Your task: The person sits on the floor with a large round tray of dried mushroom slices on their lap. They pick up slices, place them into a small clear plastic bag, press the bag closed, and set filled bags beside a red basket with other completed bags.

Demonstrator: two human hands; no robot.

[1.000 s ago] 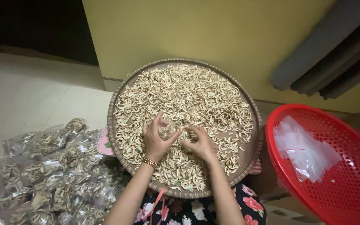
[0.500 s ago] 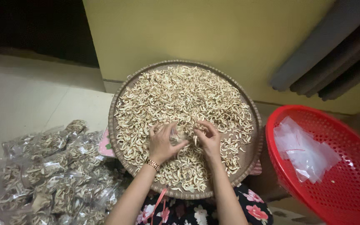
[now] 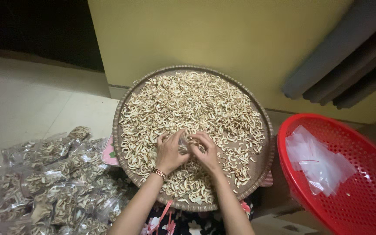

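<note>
Dried pale slices [image 3: 196, 104], thin and curled like strips of root or peel, lie spread in a single loose layer over a round woven tray [image 3: 119, 109] that fills the middle of the frame; spread thin like that, each piece shows and can be picked from the top. The tray seems to rest on the person's lap, near edge low in the frame above a flowered garment [image 3: 183, 226], which puts every part within reach.

Both hands meet at the tray's lower centre. The left hand [image 3: 170, 152], a beaded bracelet [image 3: 159, 174] at its wrist, has its fingers curled inward, and the right hand [image 3: 205, 152] closes toward it, fingertips pinched together over a small bunch of slices. Something clear may sit between the two grips, perhaps a small bag held open by the left, but the hands hide it and I cannot tell for certain.

At lower left, on the pale tiled floor [image 3: 31, 109], lies a heap of clear filled bags [image 3: 53, 182], each packed with the same pale slices; no labels show on them. At right, a red perforated plastic basket [image 3: 370, 191] holds a loose stack of flat, empty clear bags [image 3: 318, 165], just beside the right arm. A yellow wall [image 3: 196, 35] stands behind.
</note>
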